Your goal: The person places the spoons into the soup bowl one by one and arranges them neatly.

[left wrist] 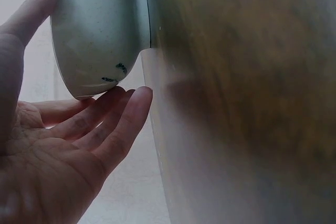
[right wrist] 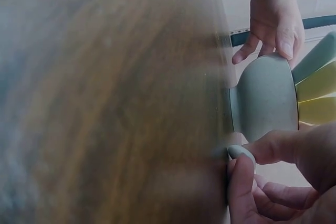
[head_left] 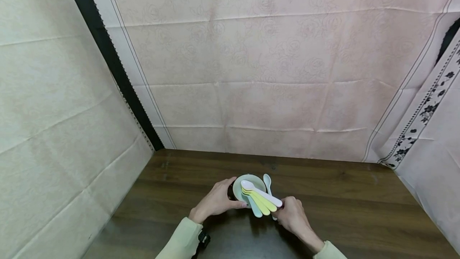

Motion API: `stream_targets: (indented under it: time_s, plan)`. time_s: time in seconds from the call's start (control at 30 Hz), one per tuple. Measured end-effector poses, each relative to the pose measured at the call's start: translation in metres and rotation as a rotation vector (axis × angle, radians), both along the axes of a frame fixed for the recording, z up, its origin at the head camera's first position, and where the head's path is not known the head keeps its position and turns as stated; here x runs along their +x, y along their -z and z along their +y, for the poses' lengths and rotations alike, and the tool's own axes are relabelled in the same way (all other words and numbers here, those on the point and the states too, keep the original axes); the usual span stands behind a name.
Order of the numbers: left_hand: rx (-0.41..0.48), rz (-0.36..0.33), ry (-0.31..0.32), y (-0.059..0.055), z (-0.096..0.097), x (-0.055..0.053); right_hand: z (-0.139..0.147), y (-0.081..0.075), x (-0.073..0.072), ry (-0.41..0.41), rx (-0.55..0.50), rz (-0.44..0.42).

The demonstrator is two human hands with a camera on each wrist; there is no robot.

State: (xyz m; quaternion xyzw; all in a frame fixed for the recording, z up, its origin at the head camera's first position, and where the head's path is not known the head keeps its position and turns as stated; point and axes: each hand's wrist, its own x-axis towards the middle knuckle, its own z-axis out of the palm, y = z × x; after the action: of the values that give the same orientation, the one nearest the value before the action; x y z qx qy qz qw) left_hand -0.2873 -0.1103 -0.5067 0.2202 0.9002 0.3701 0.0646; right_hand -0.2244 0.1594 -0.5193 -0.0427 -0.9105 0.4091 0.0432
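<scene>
A pale green bowl (head_left: pixel 236 190) stands on the table, several spoons leaning in it. Their handles fan out over its near right rim: one white (head_left: pixel 267 198), some yellow (head_left: pixel 263 207) and one light blue-green (head_left: pixel 256 210). My left hand (head_left: pixel 219 199) holds the bowl from the left, thumb at the rim and fingers against its side. Dark marks show on the bowl's wall (left wrist: pixel 94 30) in the left wrist view. To the bowl's right, a pale blue spoon (head_left: pixel 267 182) lies on the table. My right hand (head_left: pixel 292 214) pinches its handle end (right wrist: pixel 241 152) between thumb and finger.
The brown wooden table (head_left: pixel 359 207) spreads out on both sides of the hands. Behind it hangs a pinkish patterned cloth (head_left: pixel 269 71), with further pale cloths at left (head_left: pixel 64 123) and right (head_left: pixel 438 163). A dark band (head_left: pixel 115 67) runs down the left corner.
</scene>
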Motion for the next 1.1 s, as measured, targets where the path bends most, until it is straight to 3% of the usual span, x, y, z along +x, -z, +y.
stream_targets:
  time_s: [0.53, 1.1]
  plan:
    - [0.007, 0.01, 0.015, 0.002, 0.0, -0.002, 0.002, -0.004, 0.001, 0.0, -0.078, -0.055]
    - [0.003, 0.006, 0.015, 0.001, -0.001, -0.002, 0.011, -0.003, 0.004, 0.008, -0.12, -0.041]
